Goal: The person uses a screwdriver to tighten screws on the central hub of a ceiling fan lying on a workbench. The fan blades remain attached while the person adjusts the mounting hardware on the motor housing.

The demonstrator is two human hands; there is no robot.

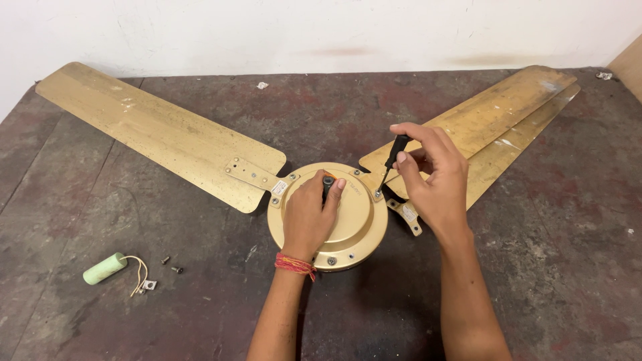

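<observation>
A gold ceiling fan lies on a dark worn table. Its round motor housing is in the middle, with one blade running to the upper left and two stacked blades to the upper right. My left hand rests on top of the housing, fingers wrapped around the black shaft stub. My right hand pinches a small black screwdriver, whose tip meets a screw at the housing's right rim where a blade bracket attaches.
A pale green cylindrical capacitor with thin wires lies at the lower left, beside two loose screws and a small square metal piece. A white wall borders the table's far edge. Small bits of debris dot the tabletop.
</observation>
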